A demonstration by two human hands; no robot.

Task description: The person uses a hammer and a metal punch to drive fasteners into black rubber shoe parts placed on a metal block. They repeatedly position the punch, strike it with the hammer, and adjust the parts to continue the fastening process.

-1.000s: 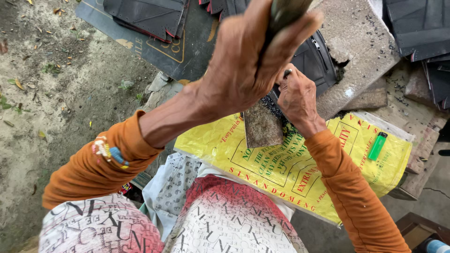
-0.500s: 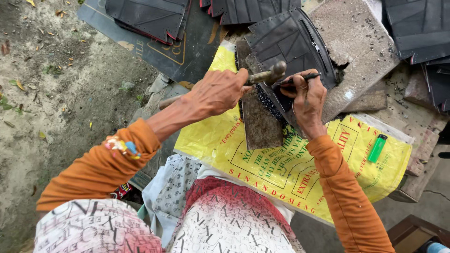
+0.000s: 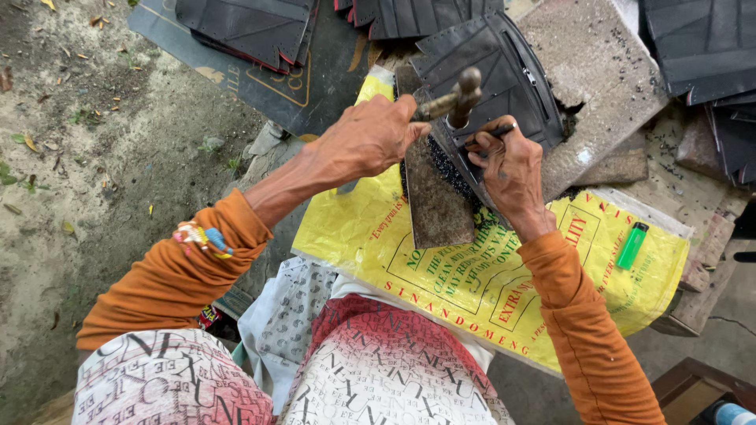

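My left hand [image 3: 368,140] grips a hammer [image 3: 457,96] whose metal head rests on top of a thin dark punch [image 3: 493,133]. That punch is pinched in my right hand [image 3: 510,168], which also presses down on a black ribbed leather piece [image 3: 504,67]. The leather lies over a rusty metal block [image 3: 435,199]. Black punched-out scraps are scattered around the block on a yellow printed sack [image 3: 441,271]. Both arms wear orange sleeves, and a beaded bracelet [image 3: 202,237] sits on my left wrist.
A green lighter [image 3: 632,245] lies on the sack at the right. A grey stone slab [image 3: 598,75] sits behind the work. Stacks of black ribbed pieces [image 3: 252,24] lie at the top and top right. Bare dirt ground [image 3: 79,157] spreads at the left.
The hammer in my left hand has swung down from high above onto the punch. My right hand has kept the punch on the leather.
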